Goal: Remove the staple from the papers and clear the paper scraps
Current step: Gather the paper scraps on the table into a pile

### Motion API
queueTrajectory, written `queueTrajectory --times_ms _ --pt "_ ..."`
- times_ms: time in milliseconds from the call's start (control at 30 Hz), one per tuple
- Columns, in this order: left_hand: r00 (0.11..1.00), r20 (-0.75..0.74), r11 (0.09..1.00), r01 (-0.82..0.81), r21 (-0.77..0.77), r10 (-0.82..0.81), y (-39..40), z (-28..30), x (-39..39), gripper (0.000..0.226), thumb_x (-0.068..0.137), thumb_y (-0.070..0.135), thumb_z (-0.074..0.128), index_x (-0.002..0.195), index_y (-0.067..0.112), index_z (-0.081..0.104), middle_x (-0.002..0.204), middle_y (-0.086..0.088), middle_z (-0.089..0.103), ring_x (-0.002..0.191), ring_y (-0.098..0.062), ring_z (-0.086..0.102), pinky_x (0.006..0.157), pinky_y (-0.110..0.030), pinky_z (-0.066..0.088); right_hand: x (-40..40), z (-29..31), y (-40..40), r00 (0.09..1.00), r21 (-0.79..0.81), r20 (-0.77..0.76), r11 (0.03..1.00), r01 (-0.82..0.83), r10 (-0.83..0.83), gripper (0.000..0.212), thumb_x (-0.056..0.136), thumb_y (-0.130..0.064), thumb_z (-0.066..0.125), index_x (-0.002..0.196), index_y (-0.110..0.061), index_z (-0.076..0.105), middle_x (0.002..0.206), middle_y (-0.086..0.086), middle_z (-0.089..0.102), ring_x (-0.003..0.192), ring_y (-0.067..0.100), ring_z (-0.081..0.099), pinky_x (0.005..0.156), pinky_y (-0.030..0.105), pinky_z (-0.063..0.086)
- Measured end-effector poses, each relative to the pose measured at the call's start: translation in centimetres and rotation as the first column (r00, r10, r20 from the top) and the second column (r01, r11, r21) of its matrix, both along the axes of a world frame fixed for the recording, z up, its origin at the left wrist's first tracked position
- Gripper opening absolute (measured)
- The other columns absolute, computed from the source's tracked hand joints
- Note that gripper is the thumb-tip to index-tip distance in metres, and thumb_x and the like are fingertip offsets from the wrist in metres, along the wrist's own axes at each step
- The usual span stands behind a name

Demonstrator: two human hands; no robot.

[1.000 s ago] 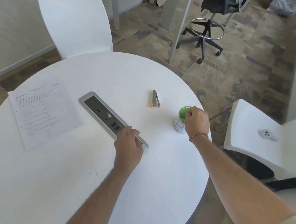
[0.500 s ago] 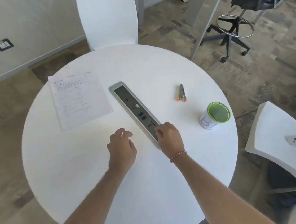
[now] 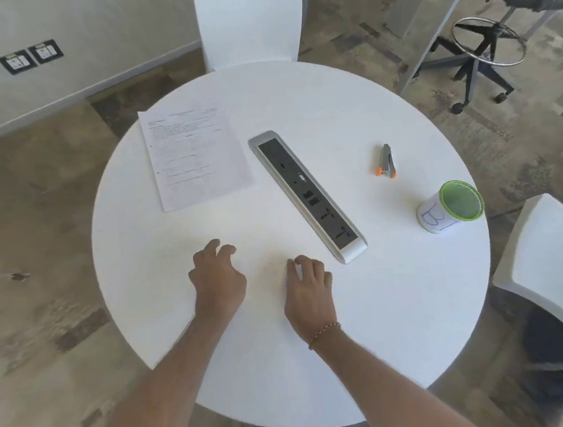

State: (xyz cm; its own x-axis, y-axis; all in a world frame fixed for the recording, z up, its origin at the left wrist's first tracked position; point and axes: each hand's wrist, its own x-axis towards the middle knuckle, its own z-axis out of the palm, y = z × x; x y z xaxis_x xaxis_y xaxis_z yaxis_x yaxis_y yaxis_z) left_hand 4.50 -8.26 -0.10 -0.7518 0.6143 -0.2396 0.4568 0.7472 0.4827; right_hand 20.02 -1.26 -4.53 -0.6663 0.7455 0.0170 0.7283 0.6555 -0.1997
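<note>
On our round white desk [image 3: 370, 325] a silver socket strip [image 3: 307, 195] lay between printed papers [image 3: 196, 159] and grey-orange staple remover [image 3: 385, 162], while our left hand [image 3: 218, 281] and right hand [image 3: 309, 289] rested loosely curled, each grip holding nothing.

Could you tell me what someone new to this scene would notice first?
Probably the long silver power strip lying diagonally across the middle of the round white table, with the left hand and right hand just in front of it. Next, the green-rimmed cup at the right edge and the papers far left.

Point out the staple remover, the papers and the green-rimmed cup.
staple remover [image 3: 385, 162]: head view, on its grey body.
papers [image 3: 195, 156]: head view, middle of the top sheet.
green-rimmed cup [image 3: 433, 216]: head view, on its white side wall.
</note>
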Motion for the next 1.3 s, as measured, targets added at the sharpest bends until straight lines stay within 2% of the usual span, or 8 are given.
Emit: queueTrajectory --times_ms 67,200,433,600,733,867,1067,1300 --pt "1.0 -0.004 0.999 0.026 -0.025 -0.026 -0.7 0.0 0.0 0.052 0.086 -0.007 0.046 0.13 0.013 0.062 0.154 -0.008 0.042 0.137 -0.033 0.037 0.102 -0.046 0.038 0.1 -0.2 -1.2 0.999 0.022 0.035 1.0 -0.008 0.007 0.036 0.094 -0.021 0.049 0.126 -0.007 0.057 0.132 0.012 0.051 0.116 0.034 0.048 0.086 0.045 0.041" --pt "0.999 0.017 0.999 0.032 -0.02 -0.032 -1.6 0.0 0.1 0.053 0.086 -0.008 0.045 0.132 0.013 0.061 0.155 -0.009 0.04 0.139 -0.033 0.034 0.103 -0.047 0.037 0.0 -0.7 -3.3 0.99 -0.018 0.144 1.0 -0.004 0.007 0.055 0.101 -0.046 0.039 0.135 -0.005 0.052 0.153 0.02 0.037 0.135 0.035 0.039 0.1 0.055 0.036" --pt "0.999 0.015 0.999 0.034 0.033 -0.035 -2.0 0.2 0.1 0.052 0.085 -0.008 0.046 0.131 0.011 0.062 0.154 -0.01 0.041 0.138 -0.034 0.035 0.103 -0.048 0.037 -1.5 -0.9 -3.6 0.984 -0.053 0.171 0.998 -0.032 0.041 0.078 0.099 -0.064 0.024 0.148 -0.004 0.035 0.164 0.017 0.012 0.149 0.032 0.017 0.114 0.061 0.021" --pt "0.998 0.02 0.997 0.066 0.041 -0.067 -1.6 0.5 0.4 0.049 0.089 -0.005 0.045 0.132 0.011 0.061 0.156 -0.009 0.039 0.14 -0.032 0.033 0.104 -0.047 0.035 -2.3 -0.8 -3.2 0.989 -0.03 0.147 0.999 -0.016 0.02 0.065 0.101 -0.054 0.031 0.145 -0.007 0.04 0.159 0.018 0.026 0.143 0.033 0.03 0.108 0.058 0.03" --pt "0.996 0.024 0.996 0.079 0.041 -0.08 -1.4 0.2 0.3 0.048 0.089 -0.004 0.045 0.133 0.011 0.06 0.156 -0.009 0.039 0.14 -0.033 0.034 0.104 -0.047 0.036 -2.6 -0.8 -2.1 0.997 -0.023 0.049 0.998 0.06 -0.058 0.049 0.096 -0.033 0.052 0.139 -0.01 0.047 0.137 0.009 0.048 0.119 0.029 0.048 0.092 0.046 0.038" --pt "0.997 0.024 0.995 0.078 0.054 -0.08 -1.6 0.0 0.4 0.048 0.088 -0.005 0.045 0.13 0.01 0.062 0.154 -0.01 0.041 0.139 -0.033 0.035 0.103 -0.048 0.036 -3.3 -1.1 -1.0 0.999 -0.028 -0.026 0.999 0.043 -0.043 0.032 0.091 -0.024 0.06 0.122 -0.015 0.06 0.116 0.001 0.057 0.102 0.026 0.053 0.085 0.042 0.037" --pt "0.997 0.017 0.996 0.068 0.055 -0.069 -1.7 -0.2 0.3 0.046 0.089 -0.005 0.044 0.128 0.01 0.063 0.154 -0.009 0.041 0.138 -0.033 0.035 0.103 -0.048 0.036 -3.3 -1.5 -1.4 0.995 0.029 -0.098 0.999 0.018 -0.016 0.019 0.087 -0.021 0.065 0.106 -0.019 0.068 0.108 -0.004 0.062 0.097 0.022 0.054 0.082 0.04 0.038" --pt "0.998 0.015 0.996 0.057 0.069 -0.059 -1.7 -0.5 0.5 0.042 0.091 -0.005 0.045 0.126 0.009 0.065 0.153 -0.009 0.042 0.138 -0.032 0.036 0.103 -0.048 0.036 -4.4 -1.5 -0.8 0.936 -0.273 -0.176 0.929 0.25 -0.304 0.01 0.082 -0.017 0.064 0.091 -0.018 0.069 0.098 -0.003 0.062 0.093 0.025 0.048 0.078 0.037 0.034"
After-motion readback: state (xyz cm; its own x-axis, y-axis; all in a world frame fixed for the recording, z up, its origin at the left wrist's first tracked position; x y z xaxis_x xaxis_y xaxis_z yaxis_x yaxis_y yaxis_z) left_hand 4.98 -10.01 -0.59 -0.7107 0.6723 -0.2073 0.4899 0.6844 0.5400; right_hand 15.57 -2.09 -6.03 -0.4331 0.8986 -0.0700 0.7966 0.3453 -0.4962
